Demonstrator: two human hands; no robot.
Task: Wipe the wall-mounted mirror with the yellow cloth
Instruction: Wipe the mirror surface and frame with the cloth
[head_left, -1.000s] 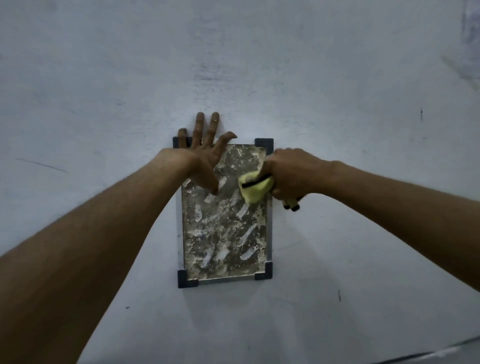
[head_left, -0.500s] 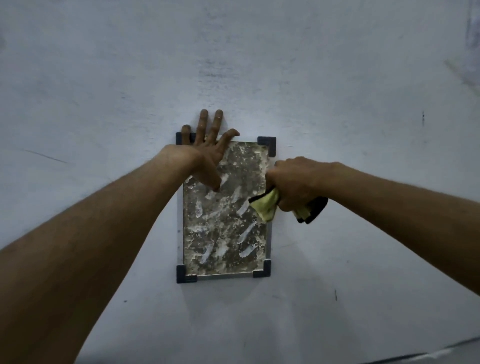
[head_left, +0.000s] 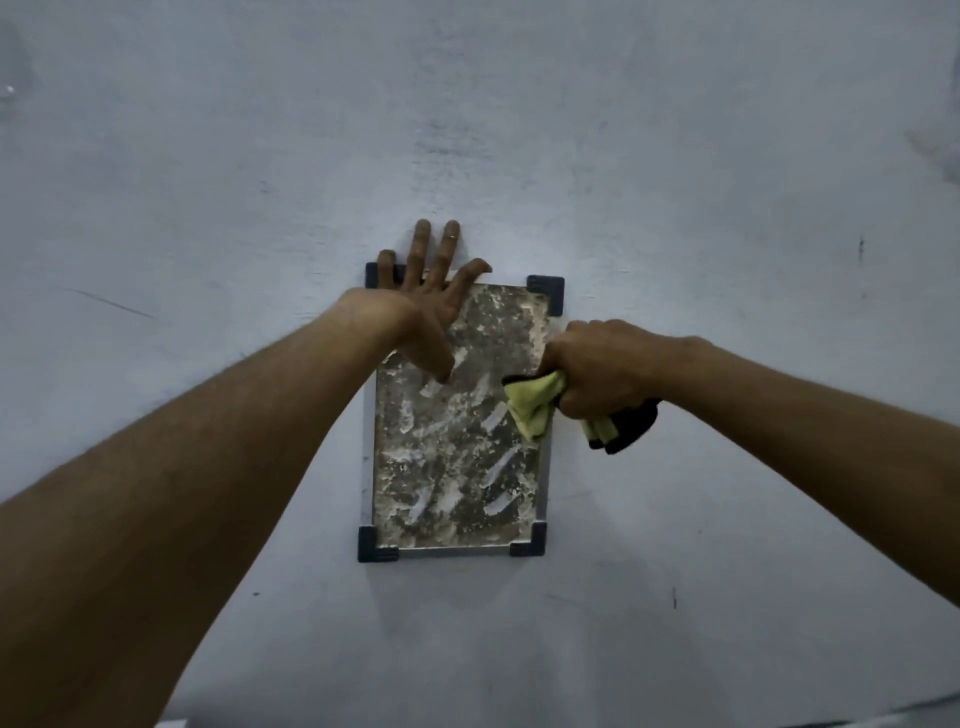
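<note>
head view, and we're looking at a pale wall (head_left: 675, 156) with the mirror (head_left: 452, 452) mounted right in the middle, upright, a thin silvery frame and dark corner pieces (head_left: 545, 291) at all four corners. the glass is thick with blotchy grime, and pale streaks run slantwise across the lower half

left hand (head_left: 423, 306) is up at the mirror's top left corner, flat and spread, fingers unclenched, holding nothing. the fingers (head_left: 420, 244) reach up over the top edge onto the wall, the thumb points down across the upper left of the glass

over on the right, the right hand (head_left: 602, 369) is bunched into a fist at the mirror's right edge, about midway up, clenched tight around the yellow cloth (head_left: 532, 408). a crumpled wad of it pokes out of the left side of the fist and lies over the right edge of the glass and frame, whether it presses the surface i cannot tell. a second tail, yellow with a dark part, hangs out below the fist against the wall just right of the frame

both forearms come in from the near bottom corners, bare
</note>
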